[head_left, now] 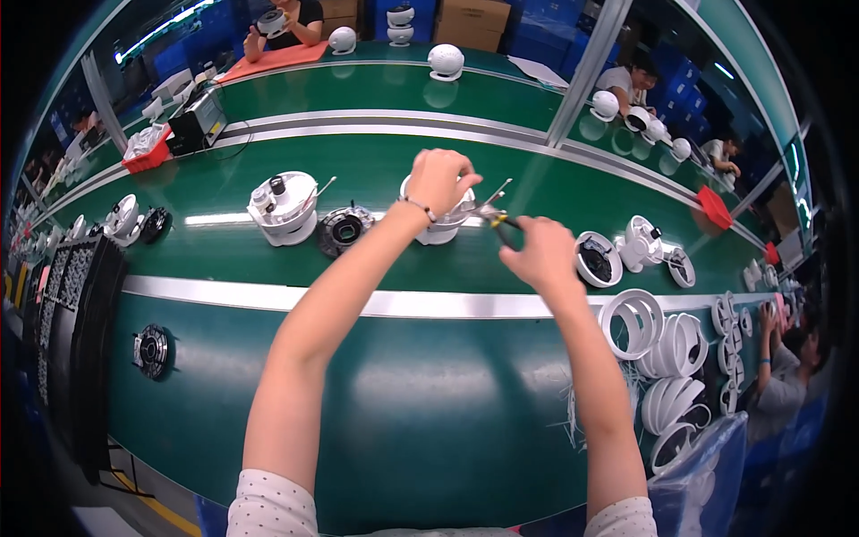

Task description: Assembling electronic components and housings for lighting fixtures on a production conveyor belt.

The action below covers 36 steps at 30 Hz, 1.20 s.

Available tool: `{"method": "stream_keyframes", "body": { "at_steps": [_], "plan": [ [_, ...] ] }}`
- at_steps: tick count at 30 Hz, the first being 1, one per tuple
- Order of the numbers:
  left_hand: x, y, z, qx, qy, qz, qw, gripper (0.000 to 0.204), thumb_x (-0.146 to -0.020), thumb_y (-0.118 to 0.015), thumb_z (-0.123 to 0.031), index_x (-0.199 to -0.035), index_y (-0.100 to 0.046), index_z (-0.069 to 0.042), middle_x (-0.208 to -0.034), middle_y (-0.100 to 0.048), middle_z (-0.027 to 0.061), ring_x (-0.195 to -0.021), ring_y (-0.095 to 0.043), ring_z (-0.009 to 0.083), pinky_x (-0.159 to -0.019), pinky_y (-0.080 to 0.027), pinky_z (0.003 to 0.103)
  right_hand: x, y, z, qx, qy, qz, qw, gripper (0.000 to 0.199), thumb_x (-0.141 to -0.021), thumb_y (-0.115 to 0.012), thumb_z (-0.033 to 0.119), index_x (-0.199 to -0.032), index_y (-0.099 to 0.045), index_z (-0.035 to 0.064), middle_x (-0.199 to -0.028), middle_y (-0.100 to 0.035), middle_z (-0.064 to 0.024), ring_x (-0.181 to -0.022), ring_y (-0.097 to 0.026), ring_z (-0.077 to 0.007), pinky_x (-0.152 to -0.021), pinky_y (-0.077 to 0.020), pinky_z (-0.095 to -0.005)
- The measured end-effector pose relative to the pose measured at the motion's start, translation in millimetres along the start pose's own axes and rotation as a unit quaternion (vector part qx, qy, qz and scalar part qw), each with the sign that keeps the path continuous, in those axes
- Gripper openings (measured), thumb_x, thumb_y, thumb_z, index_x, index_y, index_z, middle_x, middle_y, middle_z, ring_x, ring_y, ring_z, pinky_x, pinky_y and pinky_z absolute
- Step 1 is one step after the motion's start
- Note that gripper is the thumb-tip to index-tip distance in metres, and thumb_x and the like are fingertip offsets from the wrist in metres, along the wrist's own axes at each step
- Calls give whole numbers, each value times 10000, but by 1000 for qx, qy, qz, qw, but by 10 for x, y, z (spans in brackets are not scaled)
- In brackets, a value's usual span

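In front of me on the green belt, a white rounded housing (pixel 438 234) sits mostly hidden under my left hand (pixel 438 182). That hand's fingers curl down at the housing's top, and what they pinch is hidden. My right hand (pixel 546 255) is closed around hand pliers (pixel 508 234) with dark and yellow handles; their jaws reach to the housing's right side. A thin pale wire or strip (pixel 501 191) sticks up just past the jaws. To the left stand a black round part (pixel 344 230) and another open white housing (pixel 284 210) with a thin wire poking out.
White shells (pixel 598 259) and a white assembly (pixel 640 243) lie on the belt at right. White rings (pixel 633 324) pile up below them, beside thin white strips (pixel 573 407). A black part (pixel 154 351) lies near left, by a black rack (pixel 76 304). People work across and at right.
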<state>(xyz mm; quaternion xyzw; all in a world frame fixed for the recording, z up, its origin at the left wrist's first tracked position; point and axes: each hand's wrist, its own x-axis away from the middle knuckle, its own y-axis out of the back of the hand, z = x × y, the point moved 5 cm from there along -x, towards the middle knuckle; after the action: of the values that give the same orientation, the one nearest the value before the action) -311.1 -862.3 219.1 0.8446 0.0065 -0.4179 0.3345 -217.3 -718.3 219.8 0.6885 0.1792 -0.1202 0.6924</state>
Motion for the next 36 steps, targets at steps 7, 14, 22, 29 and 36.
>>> {"method": "stream_keyframes", "body": {
  "at_steps": [7,14,22,29,36],
  "plan": [
    [1057,-366,-903,221,-89,153,959,203,-752,-619,-188,-866,-638,-21,-733,-630,138,-644,-614,271,-597,-488,338,15,1020,-165,-140,-18,-259,955,398,-579,-669,214,-927,-617,27,-723,-588,-92,-632,-575,-226,-578,-443,-316],
    [1253,500,424,-298,42,32,953,523,-641,-695,-226,-1071,-458,-48,-1101,-488,111,-992,-478,294,-855,-352,405,228,1051,211,-183,38,-212,959,390,-572,-672,174,-931,-607,38,-739,-574,-70,-576,-522,-174,-505,-417,-266],
    [1819,1014,485,-249,-49,103,962,66,-628,-548,-79,-691,-554,-59,-766,-525,55,-754,-510,221,-604,-464,318,-9,667,795,-224,125,-148,955,369,-558,-652,183,-885,-614,16,-763,-585,-98,-696,-577,-245,-617,-461,-325],
    [2634,1839,281,-303,77,244,918,83,-675,-550,-67,-742,-542,-19,-807,-514,94,-784,-529,235,-577,-488,316,-341,307,1621,-173,216,10,961,328,-532,-637,221,-780,-629,7,-727,-562,-148,-687,-564,-296,-594,-472,-386],
    [1384,2181,275,-214,78,109,968,139,-749,-589,-157,-781,-582,-23,-793,-582,140,-692,-556,328,-632,-450,401,-718,-88,2050,-16,190,107,976,234,-528,-650,212,-686,-632,41,-741,-599,-133,-727,-592,-281,-610,-488,-357]
  ]
}}
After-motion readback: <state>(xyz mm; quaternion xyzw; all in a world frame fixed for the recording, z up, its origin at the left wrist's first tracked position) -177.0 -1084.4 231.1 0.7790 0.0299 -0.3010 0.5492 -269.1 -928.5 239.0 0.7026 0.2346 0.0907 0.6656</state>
